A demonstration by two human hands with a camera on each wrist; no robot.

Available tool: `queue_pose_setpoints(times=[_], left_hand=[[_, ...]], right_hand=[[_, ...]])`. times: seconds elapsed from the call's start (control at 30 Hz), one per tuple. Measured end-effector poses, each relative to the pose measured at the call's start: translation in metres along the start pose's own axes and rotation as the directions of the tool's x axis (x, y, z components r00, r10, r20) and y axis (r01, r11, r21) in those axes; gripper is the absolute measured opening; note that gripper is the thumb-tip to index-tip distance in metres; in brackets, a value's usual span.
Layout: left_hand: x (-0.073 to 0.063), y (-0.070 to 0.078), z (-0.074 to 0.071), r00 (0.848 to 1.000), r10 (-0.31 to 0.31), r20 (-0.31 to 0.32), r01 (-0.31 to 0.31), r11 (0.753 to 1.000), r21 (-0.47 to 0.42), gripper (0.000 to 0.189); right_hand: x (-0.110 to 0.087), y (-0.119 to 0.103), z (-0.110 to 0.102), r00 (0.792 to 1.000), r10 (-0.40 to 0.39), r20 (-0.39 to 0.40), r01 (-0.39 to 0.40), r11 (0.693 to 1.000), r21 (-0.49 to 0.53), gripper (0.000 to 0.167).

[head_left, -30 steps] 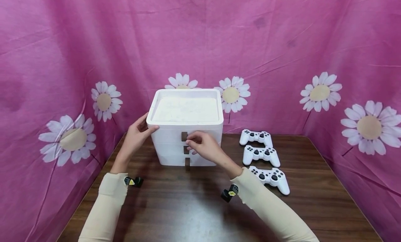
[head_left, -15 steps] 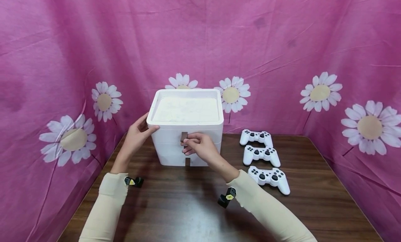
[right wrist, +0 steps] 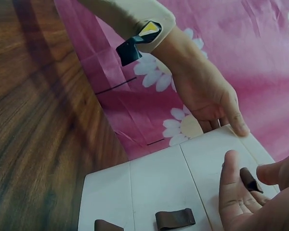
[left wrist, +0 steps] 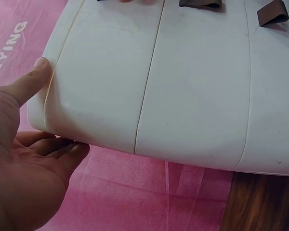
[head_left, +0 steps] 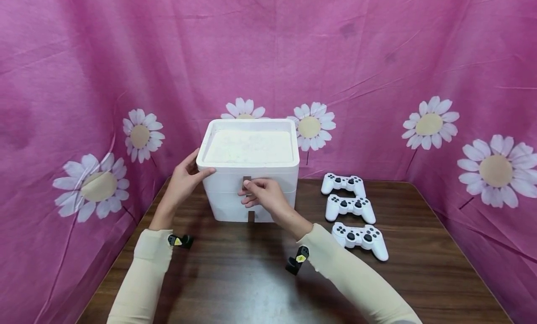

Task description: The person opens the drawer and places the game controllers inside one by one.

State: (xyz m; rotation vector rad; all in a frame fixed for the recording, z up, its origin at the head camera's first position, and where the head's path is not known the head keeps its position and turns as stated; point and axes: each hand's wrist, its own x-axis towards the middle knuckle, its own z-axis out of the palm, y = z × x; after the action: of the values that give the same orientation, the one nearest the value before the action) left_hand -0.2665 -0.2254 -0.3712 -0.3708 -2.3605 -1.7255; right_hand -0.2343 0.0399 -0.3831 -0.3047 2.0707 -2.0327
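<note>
Right hand (head_left: 270, 196), fingers parted, is bracketing top brown tab (right wrist: 247, 176), contact unclear. Left hand (head_left: 182, 182) is gripping white drawer unit (head_left: 224, 203) standing on table (head_left: 247, 277); soft-looking tab is offering likely pull point.

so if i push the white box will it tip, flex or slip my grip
The box probably won't tip easily: its broad body sits level. Its smooth front may feel slippery. It seems stiff, with no visible bend where the left hand holds it.
</note>
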Motion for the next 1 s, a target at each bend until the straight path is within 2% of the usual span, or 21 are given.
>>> queue_pose_setpoints(times=[0.4, 0.67, 1.0], left_hand=[[0.0030, -0.0014, -0.0020, 1.000, 0.012, 0.020, -0.013, 0.998, 0.059, 0.078], [0.0041, 0.0024, -0.0063, 0.999, -0.024, 0.029, 0.021, 0.994, 0.105, 0.079], [0.0025, 0.0055, -0.0088, 0.998, -0.048, 0.034, 0.044, 0.993, 0.108, 0.080]], right_hand=[[0.0061, 0.0023, -0.0021, 1.000, 0.014, -0.027, -0.014, 1.000, 0.008, 0.028], [0.0052, 0.0005, -0.0035, 1.000, 0.009, -0.012, -0.009, 1.000, 0.016, 0.028], [-0.0027, 0.0000, -0.0033, 1.000, -0.001, 0.011, 0.002, 1.000, -0.009, 0.026]])
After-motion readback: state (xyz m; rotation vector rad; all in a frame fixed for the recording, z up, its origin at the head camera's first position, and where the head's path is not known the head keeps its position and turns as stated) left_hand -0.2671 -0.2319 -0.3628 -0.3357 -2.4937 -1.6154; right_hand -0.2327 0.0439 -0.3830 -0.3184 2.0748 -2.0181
